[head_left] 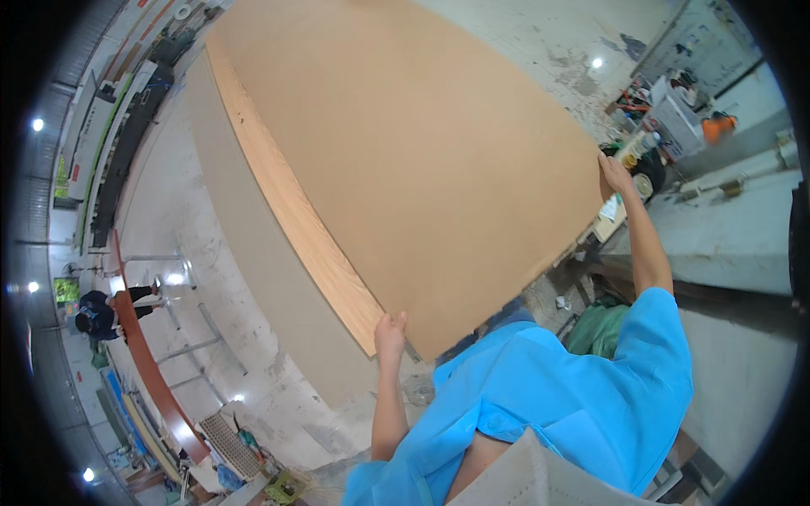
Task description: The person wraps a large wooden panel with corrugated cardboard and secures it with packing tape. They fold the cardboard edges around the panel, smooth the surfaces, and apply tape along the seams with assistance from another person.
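A large plain tan sheet [456, 169] stretches away in front of me. Along its left side shows a long strip of wood-grain board [291, 202]; whether this runs on under the sheet is hidden. My left hand [390, 337] is closed on the near end of the wood-grain board, close to the tan sheet's near left corner. Out to the right, my right hand [618, 175] grips the tan sheet's right edge, its fingers partly hidden. Below the wood-grain strip and further left lies a greyish-beige panel [245, 228].
Far left, a person [99, 314] stands beside a long reddish-brown board [152, 371] on metal stands [202, 346]. To the right are a cluttered bench with an orange tool [719, 126], a pale ledge [742, 219] and a green sack [597, 327]. Long panels [126, 152] lean far left.
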A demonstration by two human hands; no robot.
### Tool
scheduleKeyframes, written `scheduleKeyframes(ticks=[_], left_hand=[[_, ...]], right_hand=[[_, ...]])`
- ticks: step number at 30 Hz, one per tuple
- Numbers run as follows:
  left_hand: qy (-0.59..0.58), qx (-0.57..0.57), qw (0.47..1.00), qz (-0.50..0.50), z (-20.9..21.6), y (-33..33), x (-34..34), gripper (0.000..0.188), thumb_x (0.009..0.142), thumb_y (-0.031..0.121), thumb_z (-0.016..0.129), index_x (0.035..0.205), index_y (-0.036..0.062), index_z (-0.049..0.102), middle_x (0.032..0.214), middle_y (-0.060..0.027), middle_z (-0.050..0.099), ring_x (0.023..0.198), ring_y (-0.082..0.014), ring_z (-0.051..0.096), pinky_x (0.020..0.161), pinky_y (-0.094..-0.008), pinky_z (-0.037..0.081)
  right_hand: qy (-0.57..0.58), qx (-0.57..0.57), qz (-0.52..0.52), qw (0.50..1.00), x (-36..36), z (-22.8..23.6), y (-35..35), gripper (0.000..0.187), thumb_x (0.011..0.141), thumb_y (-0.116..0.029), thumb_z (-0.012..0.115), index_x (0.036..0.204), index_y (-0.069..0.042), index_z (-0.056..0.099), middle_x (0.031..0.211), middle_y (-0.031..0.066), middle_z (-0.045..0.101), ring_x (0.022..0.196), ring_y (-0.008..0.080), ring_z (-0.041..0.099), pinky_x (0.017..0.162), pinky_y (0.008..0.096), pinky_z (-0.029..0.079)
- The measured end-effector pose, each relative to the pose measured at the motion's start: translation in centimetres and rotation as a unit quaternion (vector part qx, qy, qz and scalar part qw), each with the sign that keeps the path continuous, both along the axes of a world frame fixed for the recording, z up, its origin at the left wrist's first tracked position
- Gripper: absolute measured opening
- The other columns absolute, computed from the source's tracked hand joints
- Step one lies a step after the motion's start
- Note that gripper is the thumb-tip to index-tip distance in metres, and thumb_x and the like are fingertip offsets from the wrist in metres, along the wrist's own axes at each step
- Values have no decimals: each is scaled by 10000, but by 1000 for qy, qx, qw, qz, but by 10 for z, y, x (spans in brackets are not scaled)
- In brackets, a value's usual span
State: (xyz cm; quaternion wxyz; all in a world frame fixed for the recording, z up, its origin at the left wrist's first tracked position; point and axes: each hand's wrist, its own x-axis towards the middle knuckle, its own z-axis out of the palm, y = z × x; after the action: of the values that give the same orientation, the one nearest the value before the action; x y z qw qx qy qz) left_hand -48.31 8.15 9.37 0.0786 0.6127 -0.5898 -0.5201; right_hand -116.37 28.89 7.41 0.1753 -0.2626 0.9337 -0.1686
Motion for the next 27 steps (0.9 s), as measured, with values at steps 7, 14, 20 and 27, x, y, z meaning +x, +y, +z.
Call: scheduleKeyframes(ticks=[7, 14, 20, 27], left_hand=[[-41, 8, 997, 64, 19, 12, -9, 283, 944, 232, 690, 1030, -37, 666, 804, -108, 709, 710, -164, 641, 676, -343, 499], [-135, -26, 986, 97, 27, 26, -17, 322, 925, 285, 731, 855, -5, 608, 723, -92, 656, 683, -194, 631, 667, -357, 505], [-321, -137, 935, 59, 35, 38, -3, 549, 777, 399, 830, 1046, 5, 557, 960, -175, 631, 897, -389, 614, 793, -454, 502], [-364, -319, 843, 233, 1, 13, 147, 816, 778, 386, 832, 1366, -41, 460, 1288, -224, 555, 1233, -430, 494, 1031, -511, 389]], right_hand=[[72, 36, 59, 995, -19, 3, -175, 625, 1068, -484, 297, 1175, 60, 586, 1192, 274, 649, 1106, 450, 627, 955, 526, 473], [171, 15, 50, 984, -11, -2, -305, 576, 1059, -479, 344, 1195, 35, 564, 1326, 304, 573, 1199, 482, 573, 965, 555, 480], [364, 125, 188, 904, 11, -5, -314, 648, 1052, -482, 361, 1532, -46, 378, 1568, 244, 370, 1487, 422, 273, 1163, 596, 273], [232, 44, 330, 914, 187, 9, -305, 667, 1044, -476, 360, 1594, -106, 279, 1660, 172, 217, 1539, 342, 186, 1251, 493, 136]])
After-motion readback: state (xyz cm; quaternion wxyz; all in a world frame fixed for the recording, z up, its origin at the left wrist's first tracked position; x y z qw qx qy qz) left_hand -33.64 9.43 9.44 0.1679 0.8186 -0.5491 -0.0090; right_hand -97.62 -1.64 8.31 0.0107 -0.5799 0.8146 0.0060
